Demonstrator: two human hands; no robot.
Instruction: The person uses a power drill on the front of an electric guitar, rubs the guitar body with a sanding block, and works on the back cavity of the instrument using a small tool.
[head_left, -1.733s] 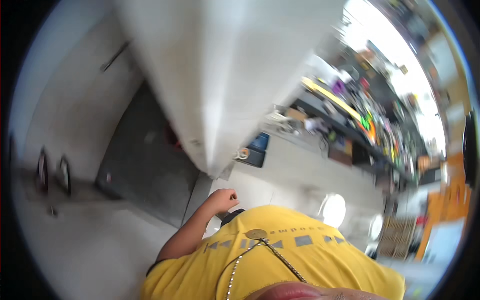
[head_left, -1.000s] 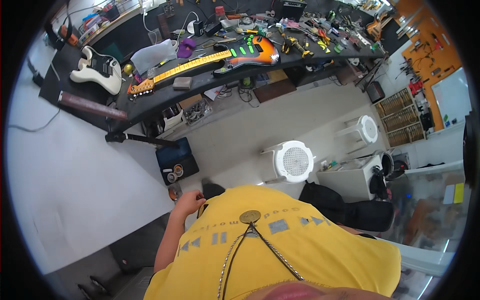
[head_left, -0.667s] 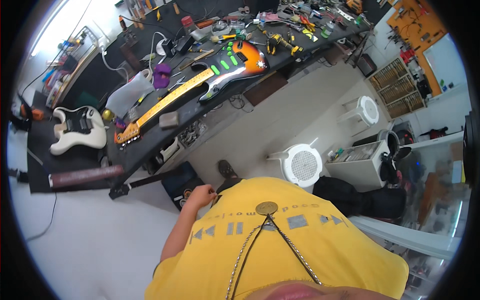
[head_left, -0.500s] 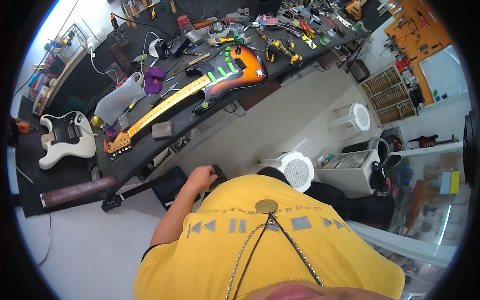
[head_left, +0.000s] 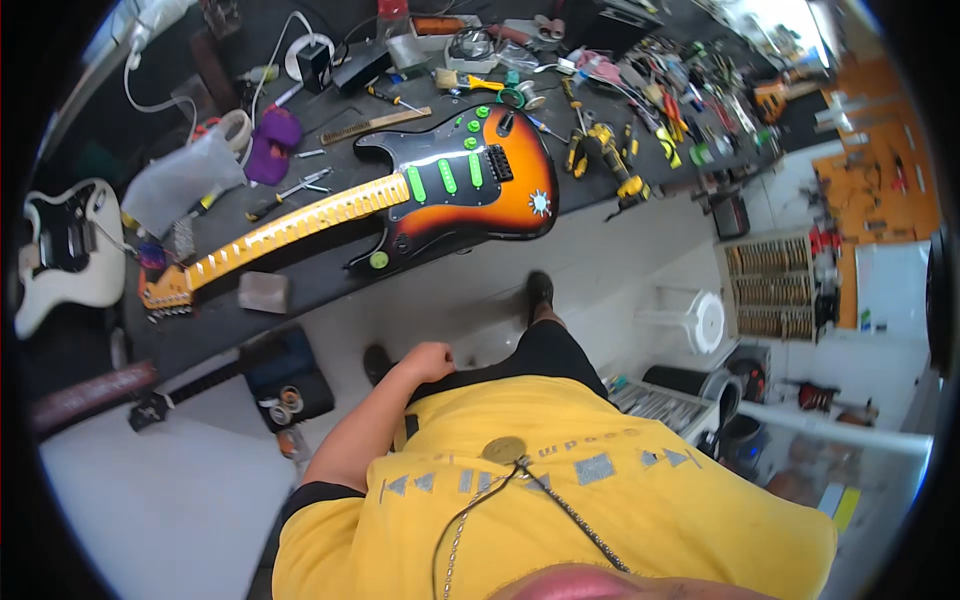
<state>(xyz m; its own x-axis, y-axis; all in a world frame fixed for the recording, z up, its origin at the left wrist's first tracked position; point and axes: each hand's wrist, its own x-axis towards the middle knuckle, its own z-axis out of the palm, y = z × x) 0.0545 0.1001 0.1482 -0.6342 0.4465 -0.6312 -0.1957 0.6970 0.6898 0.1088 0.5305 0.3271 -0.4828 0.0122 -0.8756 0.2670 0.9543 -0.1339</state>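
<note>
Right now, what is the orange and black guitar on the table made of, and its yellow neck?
The sunburst electric guitar body looks like glossy lacquered wood, since light reflects off it, with a black, probably plastic, pickguard. Its long yellow neck looks like pale finished wood, likely maple.

Sunburst guitar (head_left: pixel 470 190) with green pickups, yellow neck; white guitar (head_left: pixel 60 250)

Dark workbench (head_left: pixel 330 265), sunburst electric guitar (head_left: pixel 455 190), scattered hand tools (head_left: pixel 610 150)
</note>
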